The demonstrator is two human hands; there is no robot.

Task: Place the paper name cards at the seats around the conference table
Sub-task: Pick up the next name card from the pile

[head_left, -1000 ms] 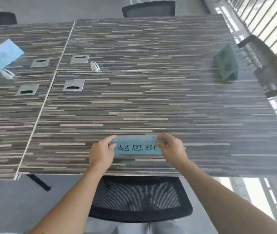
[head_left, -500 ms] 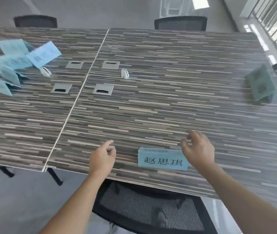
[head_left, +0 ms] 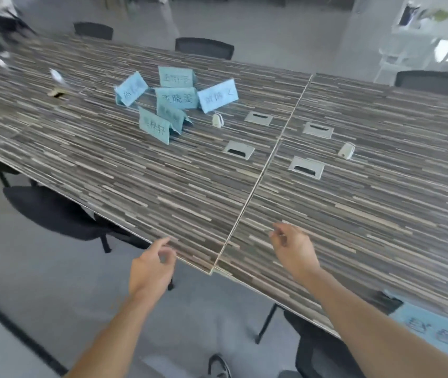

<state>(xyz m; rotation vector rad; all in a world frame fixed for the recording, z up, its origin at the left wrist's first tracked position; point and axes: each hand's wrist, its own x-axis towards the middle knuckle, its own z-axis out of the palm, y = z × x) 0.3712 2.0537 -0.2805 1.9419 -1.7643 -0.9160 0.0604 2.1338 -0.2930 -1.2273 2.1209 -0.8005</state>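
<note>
Head view: both hands are seen low in the frame, empty, nothing gripped. Left hand (head_left: 150,268) is held loosely curled at lower centre, just off the near edge of the conference table (head_left: 135,184). Right hand (head_left: 295,249) is held over the tabletop right of the seam, fingers half curled, released. A cluster of blue name cards (head_left: 175,100) is seen in the upper middle of the frame, well apart from both hands, some standing, some tilted against each other. One placed name card (head_left: 441,332) is cut off at the lower right corner, at the near table edge. Four cable ports (head_left: 238,150) are set around the seam, with dark chairs (head_left: 204,47) ranged along the far side
</note>
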